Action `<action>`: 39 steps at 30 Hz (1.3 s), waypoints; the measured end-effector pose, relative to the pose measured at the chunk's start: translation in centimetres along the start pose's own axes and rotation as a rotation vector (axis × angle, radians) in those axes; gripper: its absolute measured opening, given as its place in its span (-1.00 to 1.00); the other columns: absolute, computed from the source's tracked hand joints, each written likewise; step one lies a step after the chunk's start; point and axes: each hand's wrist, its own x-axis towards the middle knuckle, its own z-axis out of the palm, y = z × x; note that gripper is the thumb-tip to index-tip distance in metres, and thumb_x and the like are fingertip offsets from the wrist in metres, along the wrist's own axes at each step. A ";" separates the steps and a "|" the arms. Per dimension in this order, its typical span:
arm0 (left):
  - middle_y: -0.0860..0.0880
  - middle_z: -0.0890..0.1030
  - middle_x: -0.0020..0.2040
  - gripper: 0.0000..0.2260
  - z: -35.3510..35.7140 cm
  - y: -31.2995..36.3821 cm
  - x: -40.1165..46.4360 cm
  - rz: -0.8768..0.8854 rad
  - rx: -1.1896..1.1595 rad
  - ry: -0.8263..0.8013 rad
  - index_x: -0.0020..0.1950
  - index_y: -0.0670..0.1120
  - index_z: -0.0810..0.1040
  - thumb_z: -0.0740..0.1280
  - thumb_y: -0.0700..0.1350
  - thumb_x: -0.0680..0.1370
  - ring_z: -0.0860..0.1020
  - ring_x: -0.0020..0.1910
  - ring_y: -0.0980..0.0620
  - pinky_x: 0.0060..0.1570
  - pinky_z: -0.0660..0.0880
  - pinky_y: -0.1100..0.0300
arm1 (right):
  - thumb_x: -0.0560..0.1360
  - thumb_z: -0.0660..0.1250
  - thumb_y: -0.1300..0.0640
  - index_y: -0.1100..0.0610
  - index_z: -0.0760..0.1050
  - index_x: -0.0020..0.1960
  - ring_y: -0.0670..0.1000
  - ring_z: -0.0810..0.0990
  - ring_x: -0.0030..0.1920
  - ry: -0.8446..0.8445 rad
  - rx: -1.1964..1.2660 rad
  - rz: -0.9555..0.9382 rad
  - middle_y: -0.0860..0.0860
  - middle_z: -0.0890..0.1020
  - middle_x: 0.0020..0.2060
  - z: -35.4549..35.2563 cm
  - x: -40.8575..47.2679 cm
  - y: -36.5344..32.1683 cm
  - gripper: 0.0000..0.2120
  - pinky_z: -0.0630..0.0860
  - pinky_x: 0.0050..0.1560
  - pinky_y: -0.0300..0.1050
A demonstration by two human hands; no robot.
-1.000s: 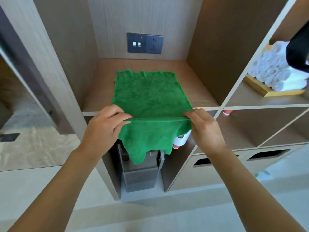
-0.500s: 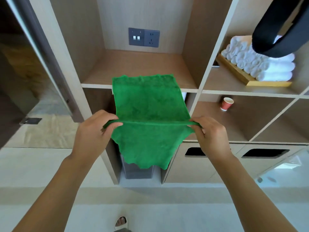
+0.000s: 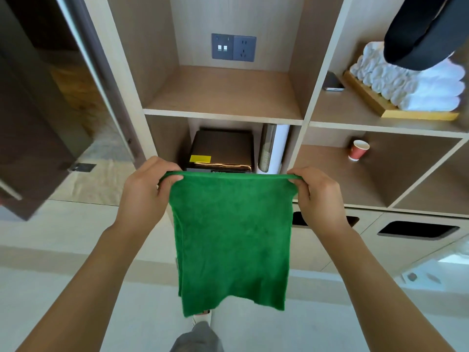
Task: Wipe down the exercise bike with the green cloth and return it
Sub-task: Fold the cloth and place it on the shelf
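Observation:
The green cloth (image 3: 232,240) hangs folded over in front of me, held taut along its top edge. My left hand (image 3: 144,194) pinches the top left corner and my right hand (image 3: 317,196) pinches the top right corner. The cloth is in the air in front of a wooden shelf unit (image 3: 223,114), below the level of its upper compartment. No exercise bike is in view.
A black box (image 3: 220,148) and a white cup dispenser (image 3: 272,148) sit in the lower compartment. Rolled white towels (image 3: 411,82) on a wooden tray, a phone (image 3: 332,82) and a red paper cup (image 3: 359,149) are at the right. A dark cabinet door (image 3: 38,110) stands open at the left.
The cloth has come off the upper shelf and been drawn back and down toward me; it now hangs free between both hands, and I have stepped back from the unit.

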 end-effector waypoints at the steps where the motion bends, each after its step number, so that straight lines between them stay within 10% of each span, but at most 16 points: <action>1: -0.04 0.66 -0.04 -0.91 0.2 -0.3 0.4 -0.001 0.000 -0.001 0.05 -0.17 0.69 0.40 -0.30 0.62 0.50 -0.07 0.16 0.06 0.36 0.53 | 0.63 0.31 0.41 0.29 0.68 0.12 0.22 0.68 -0.04 0.000 0.001 -0.001 0.16 0.73 -0.03 0.2 0.4 0.1 -0.81 0.64 -0.01 0.22; 21: -0.01 0.63 -0.02 -0.91 6.5 -13.2 18.1 0.066 -0.111 -0.006 0.07 -0.16 0.67 0.39 -0.29 0.63 0.56 -0.05 0.03 0.02 0.44 0.24 | 0.58 0.35 0.41 0.21 0.67 0.10 0.09 0.61 -0.12 0.101 -0.141 0.096 0.10 0.71 -0.07 9.2 17.3 3.0 -0.80 0.46 -0.05 -0.18; 39: 0.03 0.72 -0.04 -0.88 12.9 -16.0 29.7 -0.158 -0.115 0.038 0.06 -0.07 0.74 0.50 -0.25 0.56 0.65 -0.04 0.05 0.13 0.59 0.13 | 0.63 0.28 0.35 0.19 0.66 0.12 0.15 0.66 -0.04 -0.032 -0.077 0.335 0.12 0.71 -0.03 12.6 29.5 8.8 -0.79 0.57 -0.05 -0.04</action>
